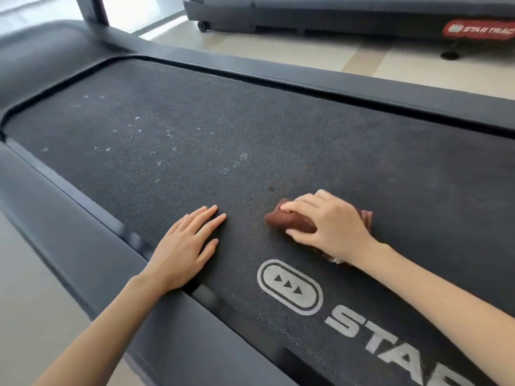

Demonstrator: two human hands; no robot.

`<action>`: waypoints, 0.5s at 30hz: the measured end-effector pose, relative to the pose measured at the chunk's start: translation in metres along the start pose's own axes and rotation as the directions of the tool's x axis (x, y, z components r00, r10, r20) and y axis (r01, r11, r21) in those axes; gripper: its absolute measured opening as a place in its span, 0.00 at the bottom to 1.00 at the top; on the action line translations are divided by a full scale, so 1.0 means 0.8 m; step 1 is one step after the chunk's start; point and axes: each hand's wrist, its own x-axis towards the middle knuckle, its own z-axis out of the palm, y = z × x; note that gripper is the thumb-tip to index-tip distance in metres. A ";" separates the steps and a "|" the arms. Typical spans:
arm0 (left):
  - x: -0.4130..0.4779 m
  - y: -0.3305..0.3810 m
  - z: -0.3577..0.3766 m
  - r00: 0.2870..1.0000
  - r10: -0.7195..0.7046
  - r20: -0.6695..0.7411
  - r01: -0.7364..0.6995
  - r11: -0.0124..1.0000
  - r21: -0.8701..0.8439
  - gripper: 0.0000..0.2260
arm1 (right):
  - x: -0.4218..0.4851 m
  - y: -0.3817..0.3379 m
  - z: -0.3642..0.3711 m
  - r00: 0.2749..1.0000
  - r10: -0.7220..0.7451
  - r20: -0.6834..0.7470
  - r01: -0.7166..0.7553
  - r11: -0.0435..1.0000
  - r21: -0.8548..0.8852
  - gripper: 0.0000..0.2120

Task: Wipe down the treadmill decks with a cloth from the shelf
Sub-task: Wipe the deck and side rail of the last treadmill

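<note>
Head view, looking down on a black treadmill deck (195,129).

Right hand (328,224) lay on a bunched reddish-brown cloth (289,221). Its fingers were curled over the cloth's front edge and the thumb sat against the near side, gripping it. The cloth was pressed onto the treadmill deck, right of centre, a little beyond the printed arrow logo (289,286). One corner of the cloth showed behind the hand, another under the wrist.

Left hand (181,249) rested palm-down on the treadmill deck, fingers straight and slightly spread, holding nothing. The heel of the hand sat at the edge beside the near side rail (83,218). The hands were near each other, not touching.

Pale spots (224,171) were scattered over the surface beyond and left of the hands.

A second treadmill (334,18) stood across a strip of light floor (278,48), past the far rail (306,76).
</note>
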 end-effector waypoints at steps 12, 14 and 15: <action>-0.004 -0.040 -0.003 1.000 0.019 -0.002 -0.019 0.999 -0.040 0.26 | 0.087 0.041 0.034 0.860 0.462 -0.216 -0.492 0.863 -0.113 0.18; 0.008 -0.053 -0.005 1.000 -0.003 -0.022 0.001 0.998 -0.063 0.27 | 0.092 -0.020 0.049 0.910 0.387 -0.146 -0.401 0.912 -0.084 0.18; 0.013 -0.060 -0.006 1.000 0.009 -0.026 -0.011 0.998 -0.060 0.27 | 0.087 -0.054 0.057 0.939 0.324 -0.114 -0.333 0.941 -0.062 0.18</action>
